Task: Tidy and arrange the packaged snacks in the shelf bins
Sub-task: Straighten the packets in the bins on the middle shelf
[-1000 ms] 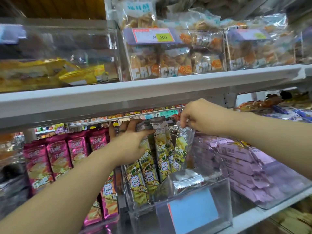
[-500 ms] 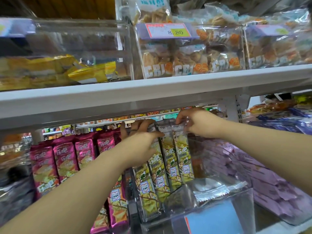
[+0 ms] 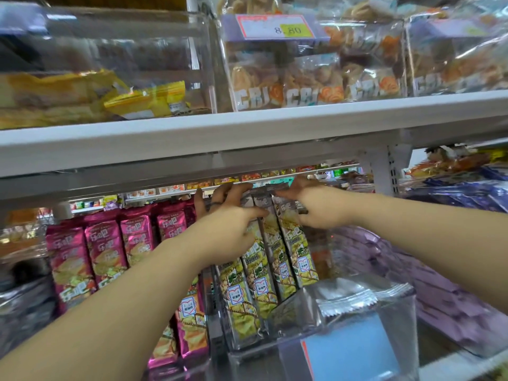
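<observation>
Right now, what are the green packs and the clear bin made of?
The green packs look like thin, shiny foil-plastic film: light glints on them and their tops are silvery. The clear bin seems to be hard glossy plastic, maybe acrylic: packs show through its wall.

Directly above the left grip [image 3: 228,224] and the right grip [image 3: 316,207], the white upper shelf [image 3: 247,138] hangs low. It leaves only a thin slot over the tops of the green snack packs [image 3: 277,259], which stand as an upright wall between both grips. Left of the left grip, pink packs [image 3: 104,251] stand tight together. Right of the right grip are a shelf bracket [image 3: 382,171] and stacked purple packs [image 3: 428,273]. Below the right grip the clear bin [image 3: 398,325] has open room beside the green row, floored by flat silver packets [image 3: 346,298]; its front wall bars a low approach.
</observation>
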Motion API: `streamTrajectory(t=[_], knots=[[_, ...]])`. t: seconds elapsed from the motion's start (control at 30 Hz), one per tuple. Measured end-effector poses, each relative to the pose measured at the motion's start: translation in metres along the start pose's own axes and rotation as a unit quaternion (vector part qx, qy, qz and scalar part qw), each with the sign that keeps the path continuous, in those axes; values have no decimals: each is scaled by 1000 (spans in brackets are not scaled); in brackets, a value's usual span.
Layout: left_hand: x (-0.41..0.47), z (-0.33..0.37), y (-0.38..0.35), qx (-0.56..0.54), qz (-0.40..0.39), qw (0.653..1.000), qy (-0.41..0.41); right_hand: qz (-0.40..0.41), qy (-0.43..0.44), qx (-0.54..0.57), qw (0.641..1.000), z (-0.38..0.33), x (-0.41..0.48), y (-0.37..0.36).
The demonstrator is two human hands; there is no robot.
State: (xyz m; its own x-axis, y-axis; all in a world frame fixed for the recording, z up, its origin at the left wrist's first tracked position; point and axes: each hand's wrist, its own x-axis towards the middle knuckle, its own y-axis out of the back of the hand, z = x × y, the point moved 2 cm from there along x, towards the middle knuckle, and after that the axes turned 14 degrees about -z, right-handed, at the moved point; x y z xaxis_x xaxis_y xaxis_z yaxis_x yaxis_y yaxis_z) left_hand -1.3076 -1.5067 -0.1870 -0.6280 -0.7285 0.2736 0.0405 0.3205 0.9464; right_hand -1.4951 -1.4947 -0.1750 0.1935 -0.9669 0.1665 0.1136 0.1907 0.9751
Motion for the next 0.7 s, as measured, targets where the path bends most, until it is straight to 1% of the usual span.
streamTrajectory(t=[0.07, 0.2, 0.3, 0.37, 0.47, 0.63, 0.7], knots=[[0, 0, 0, 1, -4, 1000, 0, -7, 2, 1, 1000, -2, 2, -1], [-2, 1, 0, -7, -7, 1000, 3, 17, 17, 29, 999, -2, -7, 4], [-3, 0, 0, -18, -12, 1000, 5, 44, 28, 91, 995, -1, -26, 11], [-4, 1, 0, -20, -10, 1000, 5, 43, 60, 151, 986, -2, -41, 13], [-7, 3, 3, -18, 9, 1000, 1, -9, 118, 241, 963, -16, -71, 16], [-21, 16, 21, -2, 15, 1000, -4, -136, 150, 254, 946, -33, -124, 29], [-32, 27, 32, -23, 20, 998, -47, -168, 153, 256, 940, -33, -134, 32]])
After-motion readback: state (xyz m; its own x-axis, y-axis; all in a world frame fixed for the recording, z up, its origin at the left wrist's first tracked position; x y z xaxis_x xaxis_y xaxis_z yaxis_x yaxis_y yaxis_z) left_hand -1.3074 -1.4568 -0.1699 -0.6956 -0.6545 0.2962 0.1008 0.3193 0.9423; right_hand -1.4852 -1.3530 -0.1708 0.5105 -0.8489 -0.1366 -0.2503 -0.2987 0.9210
